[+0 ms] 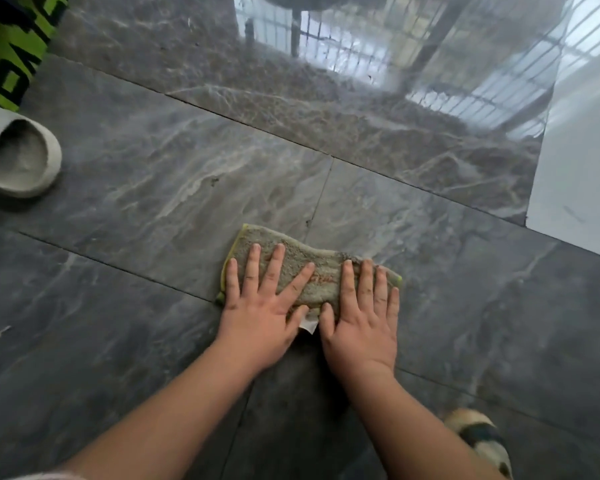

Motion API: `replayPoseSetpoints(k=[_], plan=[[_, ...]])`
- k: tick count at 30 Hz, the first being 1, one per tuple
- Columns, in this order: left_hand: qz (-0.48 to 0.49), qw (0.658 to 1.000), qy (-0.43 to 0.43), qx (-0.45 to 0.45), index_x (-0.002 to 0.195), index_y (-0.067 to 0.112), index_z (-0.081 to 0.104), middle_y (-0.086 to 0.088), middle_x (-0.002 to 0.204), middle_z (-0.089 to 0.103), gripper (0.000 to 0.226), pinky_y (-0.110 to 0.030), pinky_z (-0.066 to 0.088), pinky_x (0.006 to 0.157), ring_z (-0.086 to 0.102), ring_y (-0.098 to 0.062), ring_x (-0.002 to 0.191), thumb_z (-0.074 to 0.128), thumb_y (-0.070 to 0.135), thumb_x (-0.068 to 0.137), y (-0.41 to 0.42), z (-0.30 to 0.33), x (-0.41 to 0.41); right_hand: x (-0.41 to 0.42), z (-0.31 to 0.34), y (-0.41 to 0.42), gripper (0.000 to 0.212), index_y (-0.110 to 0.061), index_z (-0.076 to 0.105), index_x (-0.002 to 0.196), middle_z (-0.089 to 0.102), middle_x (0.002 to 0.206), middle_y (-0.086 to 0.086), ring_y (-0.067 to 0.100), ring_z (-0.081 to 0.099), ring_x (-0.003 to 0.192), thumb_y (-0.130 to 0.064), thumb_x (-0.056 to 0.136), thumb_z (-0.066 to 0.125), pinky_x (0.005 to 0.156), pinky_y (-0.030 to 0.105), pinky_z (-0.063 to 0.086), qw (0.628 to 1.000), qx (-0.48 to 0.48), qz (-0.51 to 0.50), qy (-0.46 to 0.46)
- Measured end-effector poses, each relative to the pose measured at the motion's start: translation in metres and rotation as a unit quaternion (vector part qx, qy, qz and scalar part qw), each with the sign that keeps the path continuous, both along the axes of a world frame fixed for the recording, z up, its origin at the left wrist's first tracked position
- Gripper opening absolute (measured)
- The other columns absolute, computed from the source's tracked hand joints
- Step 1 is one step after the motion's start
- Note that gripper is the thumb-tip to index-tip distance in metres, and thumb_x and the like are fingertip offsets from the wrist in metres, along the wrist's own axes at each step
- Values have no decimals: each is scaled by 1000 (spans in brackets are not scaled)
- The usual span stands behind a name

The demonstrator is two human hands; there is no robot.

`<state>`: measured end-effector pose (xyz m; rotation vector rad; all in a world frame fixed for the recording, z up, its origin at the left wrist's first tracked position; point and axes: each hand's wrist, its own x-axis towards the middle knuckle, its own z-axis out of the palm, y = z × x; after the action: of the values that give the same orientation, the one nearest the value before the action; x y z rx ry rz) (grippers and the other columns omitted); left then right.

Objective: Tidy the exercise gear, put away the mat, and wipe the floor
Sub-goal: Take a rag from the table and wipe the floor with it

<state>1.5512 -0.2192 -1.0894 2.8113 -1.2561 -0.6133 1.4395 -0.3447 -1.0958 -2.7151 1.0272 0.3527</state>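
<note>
Glossy grey marble-look floor (153,188) filled the head view, tile joints running diagonally, window bars reflected at the top. Folded greenish-grey cloth (321,271) with a yellow edge lay flat on the floor near frame centre, a small white tag (309,323) sticking out at its near edge. Left hand (260,306) pressed flat on the cloth's left half, fingers spread, nothing gripped. Right hand (364,317) lay flat on the right half, fingers together, also palm-down and not clenched. Both forearms were bare. Pale slipper (18,154) sat at the left edge, well apart from the cloth, with a green-and-black item (11,46) behind it. A slippered foot (482,441) showed lower right.
</note>
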Motion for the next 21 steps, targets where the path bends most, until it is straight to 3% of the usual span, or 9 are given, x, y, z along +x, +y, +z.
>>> replayPoseSetpoints(k=[4, 6, 14, 21], plan=[[-3, 1000, -1, 15, 149, 50, -20, -5, 162, -27, 66, -65, -13, 114, -28, -38, 146, 13, 64, 94, -52, 0, 31, 26, 3, -50, 75, -30, 2, 157, -10, 164, -1, 20, -10, 152, -55, 90, 24, 122, 44, -9, 1000, 8, -6, 1], [-2, 1000, 10, 19, 146, 52, -25, -3, 160, -33, 65, -64, -17, 113, -34, -37, 144, 16, 64, 96, -90, 1, 52, 43, 6, -85, 75, -30, 0, 157, -8, 166, 0, 20, -11, 152, -56, 90, 21, 122, 44, -9, 1000, -1, -2, 5], [-20, 1000, 1, 10, 149, 51, -18, -3, 162, -30, 65, -66, -15, 112, -29, -38, 146, 18, 64, 96, -223, 0, 111, 99, 7, -210, 70, -29, -4, 157, -10, 166, 4, 23, -12, 152, -50, 97, 26, 122, 45, -10, 1000, -14, 9, 11], [-61, 998, 8, 20, 149, 51, -16, -3, 162, -28, 66, -65, -15, 114, -28, -37, 146, 20, 65, 96, -248, 3, 141, 119, 9, -234, 72, -28, -7, 157, -15, 165, 4, 24, -16, 151, -52, 97, 24, 121, 47, -12, 999, -8, 20, 32]])
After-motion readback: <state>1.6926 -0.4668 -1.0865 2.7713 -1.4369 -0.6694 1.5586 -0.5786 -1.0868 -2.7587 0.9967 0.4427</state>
